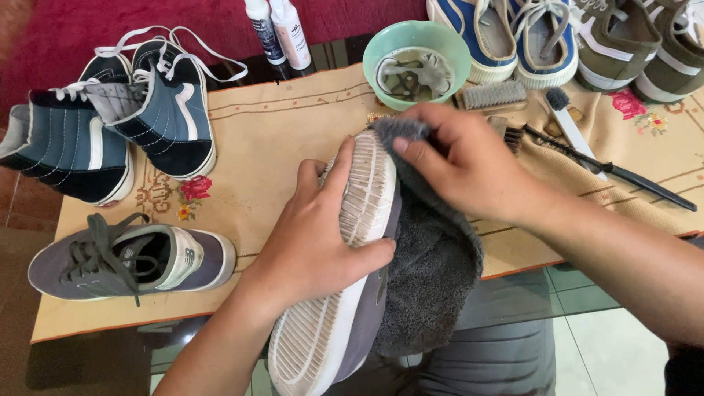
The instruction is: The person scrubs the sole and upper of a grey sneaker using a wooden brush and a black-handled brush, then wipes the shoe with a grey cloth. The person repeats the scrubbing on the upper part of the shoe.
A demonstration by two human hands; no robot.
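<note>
While the left hand (312, 242) grips the upturned grey sneaker (345, 293), the right hand (469, 165) presses a grey cloth (433, 271) against its toe rim, wiping onward.

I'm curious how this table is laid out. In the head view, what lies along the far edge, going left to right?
Pair of dark blue high-top shoes → two white bottles → green bowl → scrub brush → blue sneakers → olive sneakers.

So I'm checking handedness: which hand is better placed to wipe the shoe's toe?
Right hand: it already presses the cloth on the toe, while the left hand grips the shoe.
</note>
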